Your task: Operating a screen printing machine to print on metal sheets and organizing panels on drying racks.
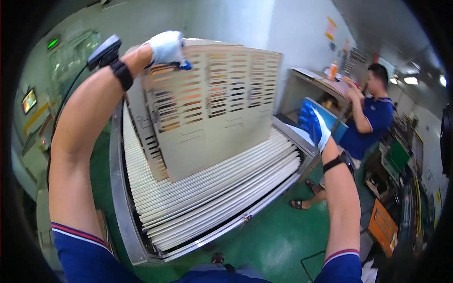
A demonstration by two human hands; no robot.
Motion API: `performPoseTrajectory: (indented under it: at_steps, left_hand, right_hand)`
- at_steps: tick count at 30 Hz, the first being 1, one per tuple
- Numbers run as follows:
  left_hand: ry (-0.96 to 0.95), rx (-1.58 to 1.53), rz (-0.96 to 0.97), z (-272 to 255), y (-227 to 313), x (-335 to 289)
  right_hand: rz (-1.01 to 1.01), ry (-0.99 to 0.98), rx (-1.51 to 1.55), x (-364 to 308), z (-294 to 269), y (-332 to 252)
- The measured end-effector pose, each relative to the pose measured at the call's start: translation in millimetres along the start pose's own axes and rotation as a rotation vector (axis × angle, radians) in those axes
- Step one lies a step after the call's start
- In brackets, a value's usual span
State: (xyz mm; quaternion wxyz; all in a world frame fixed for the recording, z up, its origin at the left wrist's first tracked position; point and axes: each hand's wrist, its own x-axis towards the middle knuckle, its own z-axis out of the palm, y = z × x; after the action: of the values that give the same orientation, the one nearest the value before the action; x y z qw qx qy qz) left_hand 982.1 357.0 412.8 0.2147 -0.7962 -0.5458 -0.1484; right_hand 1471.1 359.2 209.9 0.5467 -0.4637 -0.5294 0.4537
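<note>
Nearest: white slatted rack (212, 207), slotted panel (222, 134) standing upright on it. My right gloved hand (311, 124): unclasped, apparently empty, apart from panel. My left gloved hand (167, 48) grasps panel's top-left edge; opposite edge best steadied too.

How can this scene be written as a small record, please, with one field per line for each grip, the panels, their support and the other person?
Left grip: gloved, closed on the top edge of the slotted panels, near their left corner
Right grip: gloved, open, right of the panels and apart from them
Panels: at least two, pale, standing on edge; front one slotted in its upper part
Support: ridged white bed in a metal frame
Other person: at right, beside a workbench bearing an orange bottle
</note>
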Motion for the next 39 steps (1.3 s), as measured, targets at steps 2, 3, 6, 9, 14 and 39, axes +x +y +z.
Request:
performPoseTrajectory:
  at_steps: [2,3,6,9,14,39]
  left_hand:
    - [0.051,0.031,0.023,-2,8,12]
    - [0.03,0.003,0.001,-8,14,18]
    - [0.17,0.107,0.1,-32,20,22]
    - [-0.022,0.06,-0.075,-64,22,12]
    - [-0.067,0.144,-0.182,-98,-6,-42]
    - [0.808,-0.341,-0.224,-95,-196,-349]
  right_hand:
    - [-0.04,0.018,-0.109,60,23,-3]
    - [-0.059,-0.003,-0.107,86,31,-9]
    - [-0.165,-0.061,0.004,163,37,-17]
    - [-0.229,-0.358,0.191,198,61,-36]
    - [-0.308,-0.585,0.432,211,144,-44]
    - [-0.15,-0.386,0.26,31,270,-29]
